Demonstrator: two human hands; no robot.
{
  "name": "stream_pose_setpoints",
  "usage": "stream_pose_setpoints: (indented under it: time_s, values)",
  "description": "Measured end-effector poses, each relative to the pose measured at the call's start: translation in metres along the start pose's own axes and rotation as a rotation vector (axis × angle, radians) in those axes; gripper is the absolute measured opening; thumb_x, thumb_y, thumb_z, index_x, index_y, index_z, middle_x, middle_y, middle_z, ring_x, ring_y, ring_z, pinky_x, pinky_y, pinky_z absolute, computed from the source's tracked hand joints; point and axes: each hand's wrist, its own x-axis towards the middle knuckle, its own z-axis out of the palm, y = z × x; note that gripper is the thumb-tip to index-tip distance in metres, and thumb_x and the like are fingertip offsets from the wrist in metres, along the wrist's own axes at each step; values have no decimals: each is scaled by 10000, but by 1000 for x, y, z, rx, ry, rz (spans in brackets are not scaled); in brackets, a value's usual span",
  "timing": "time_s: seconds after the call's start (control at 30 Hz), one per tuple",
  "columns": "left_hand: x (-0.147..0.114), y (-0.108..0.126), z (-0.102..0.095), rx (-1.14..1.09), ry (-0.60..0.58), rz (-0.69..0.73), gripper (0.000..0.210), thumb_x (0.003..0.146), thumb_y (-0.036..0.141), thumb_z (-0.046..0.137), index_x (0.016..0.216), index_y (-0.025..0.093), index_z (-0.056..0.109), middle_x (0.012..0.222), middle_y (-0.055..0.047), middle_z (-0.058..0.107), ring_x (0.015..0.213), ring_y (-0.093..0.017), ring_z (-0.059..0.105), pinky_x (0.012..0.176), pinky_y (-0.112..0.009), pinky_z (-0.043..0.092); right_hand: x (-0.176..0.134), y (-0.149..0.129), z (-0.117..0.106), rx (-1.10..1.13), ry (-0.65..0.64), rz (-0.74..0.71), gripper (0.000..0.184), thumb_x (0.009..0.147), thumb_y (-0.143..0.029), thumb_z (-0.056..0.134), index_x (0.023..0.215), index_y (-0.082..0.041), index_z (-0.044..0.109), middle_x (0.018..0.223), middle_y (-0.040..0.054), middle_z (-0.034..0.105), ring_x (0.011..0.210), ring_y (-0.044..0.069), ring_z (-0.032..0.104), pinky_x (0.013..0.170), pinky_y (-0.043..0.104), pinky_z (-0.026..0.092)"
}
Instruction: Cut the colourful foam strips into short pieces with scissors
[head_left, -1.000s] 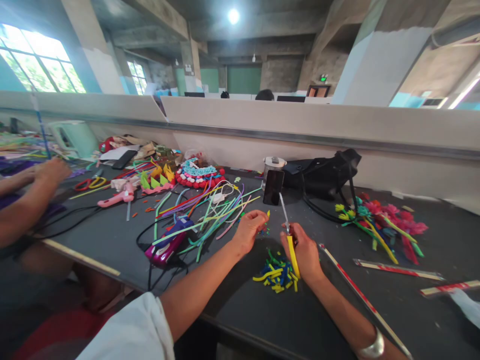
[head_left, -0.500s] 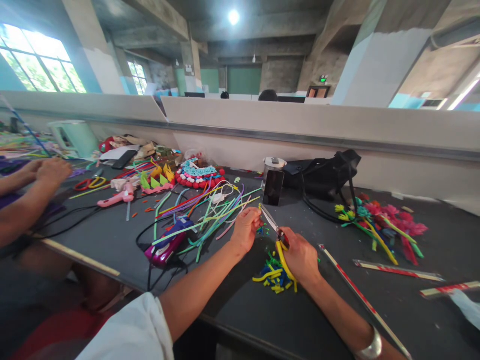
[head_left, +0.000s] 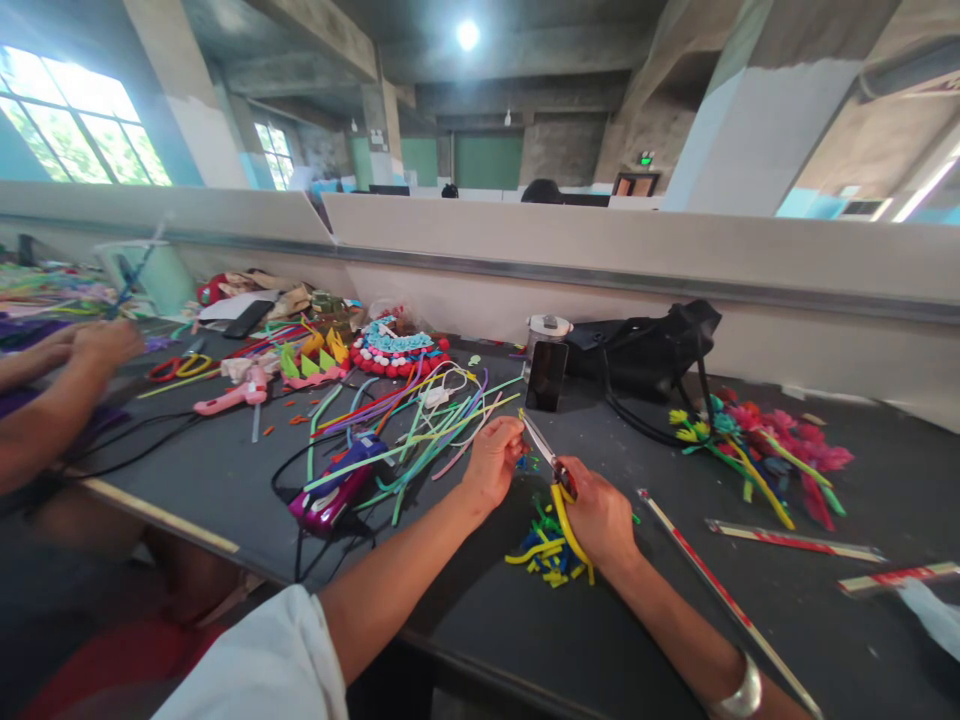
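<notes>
My right hand (head_left: 600,510) is closed around the handles of a pair of scissors (head_left: 541,442), whose blades point up and to the left. In a pinch, my left hand (head_left: 495,460) grips a small yellow piece (head_left: 522,413) of pipe cleaner, mostly hidden by the fingers. The blade tips meet or nearly meet this piece. Below the hands lies a pile of short cut pipe cleaner pieces (head_left: 555,562), yellow, blue and green. A longer yellow strip (head_left: 570,530) hangs beside the scissor handles at my right hand; I cannot tell whether it is held.
Loose pipe cleaners (head_left: 420,440), a purple device (head_left: 330,500) and a pink glue gun (head_left: 236,392) lie leftward. A phone (head_left: 547,377) leans ahead, near a black bag (head_left: 645,350). Coloured flowers (head_left: 795,440) and wrapped sticks (head_left: 731,595) lie right. At far left, another person's hands (head_left: 105,345) work.
My two hands and the scissors stay almost in place. At far left, the other person's hands and the long thin stick there have shifted, the stick now tilting the other way.
</notes>
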Motion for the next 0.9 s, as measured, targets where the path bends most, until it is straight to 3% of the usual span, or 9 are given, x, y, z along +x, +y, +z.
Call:
stream_pose_setpoints:
  time_s: [0.9]
  values:
    - [1, -5, -2, -16, 15, 25, 195, 647, 243, 692, 587, 162, 525, 534, 54, 404, 522, -73, 398, 582, -241, 367, -2, -5, -3, 4, -39, -15, 210, 823, -235, 514, 1012, -249, 605, 662, -14, 615, 595, 128, 569, 525, 208, 233]
